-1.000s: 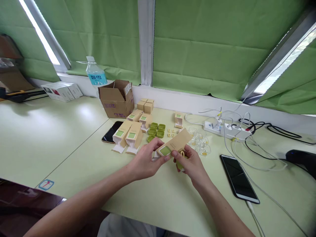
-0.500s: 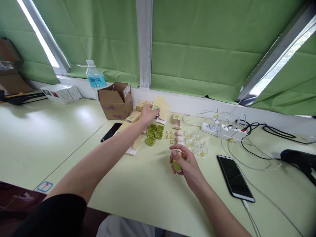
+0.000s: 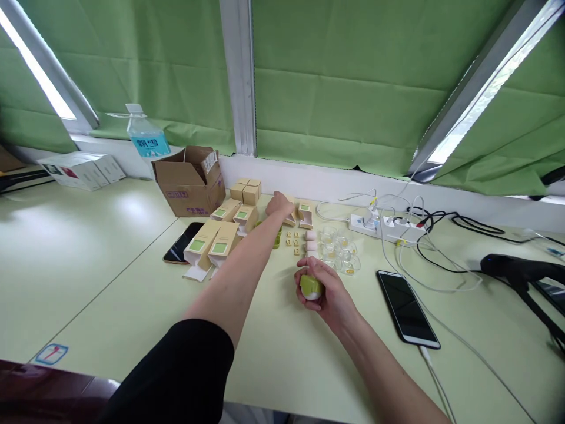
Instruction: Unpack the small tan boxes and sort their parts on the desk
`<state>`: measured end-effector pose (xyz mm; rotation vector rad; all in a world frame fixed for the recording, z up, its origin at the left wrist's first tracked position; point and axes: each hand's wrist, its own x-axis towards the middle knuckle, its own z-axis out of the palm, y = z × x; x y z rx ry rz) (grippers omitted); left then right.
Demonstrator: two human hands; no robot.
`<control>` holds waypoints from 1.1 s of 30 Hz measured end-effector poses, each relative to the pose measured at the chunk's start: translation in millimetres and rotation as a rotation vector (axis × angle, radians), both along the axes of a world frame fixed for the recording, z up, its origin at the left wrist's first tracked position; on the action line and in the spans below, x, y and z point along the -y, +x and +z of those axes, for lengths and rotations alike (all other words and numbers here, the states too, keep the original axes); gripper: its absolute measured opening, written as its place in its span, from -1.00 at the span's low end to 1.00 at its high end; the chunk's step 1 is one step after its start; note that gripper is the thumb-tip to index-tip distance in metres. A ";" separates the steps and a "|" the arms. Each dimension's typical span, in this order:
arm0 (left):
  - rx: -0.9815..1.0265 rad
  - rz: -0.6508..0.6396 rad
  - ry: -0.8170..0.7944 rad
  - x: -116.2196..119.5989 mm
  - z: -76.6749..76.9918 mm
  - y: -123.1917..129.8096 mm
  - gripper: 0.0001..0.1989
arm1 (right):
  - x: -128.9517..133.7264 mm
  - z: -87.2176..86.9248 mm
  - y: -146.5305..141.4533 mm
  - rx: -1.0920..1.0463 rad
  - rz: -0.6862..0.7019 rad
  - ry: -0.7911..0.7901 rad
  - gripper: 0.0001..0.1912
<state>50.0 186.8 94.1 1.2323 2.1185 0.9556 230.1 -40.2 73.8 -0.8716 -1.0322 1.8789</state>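
The green container (image 3: 311,288) is clasped in the right hand (image 3: 325,287) above the table (image 3: 273,353), best kept steady; whether the left hand (image 3: 279,205), at the tan carton (image 3: 291,217), is closed cannot be told.

A small rounded item (image 3: 311,287), green with a white lower edge, is held above the table (image 3: 273,335) in the right hand (image 3: 331,292). A beige carton (image 3: 290,219), partly hidden by the left hand (image 3: 279,204), rests farther back.
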 end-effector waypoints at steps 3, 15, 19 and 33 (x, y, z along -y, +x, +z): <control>-0.038 -0.011 -0.007 1.2 2.9 -1.4 -0.51 | -0.5 0.5 1.0 -0.104 0.017 -0.069 -0.44; 0.082 -0.582 0.558 159.3 16.6 -43.1 -0.48 | -0.6 -2.1 -2.8 -0.312 0.054 0.000 -0.33; 0.249 -0.796 0.516 232.0 -5.2 -52.7 -0.38 | 2.3 -2.9 -6.6 -0.269 0.064 0.017 -0.31; 0.342 -0.848 0.455 255.0 -29.8 -37.5 -0.45 | 12.5 -12.1 -15.0 0.037 0.016 0.195 -0.43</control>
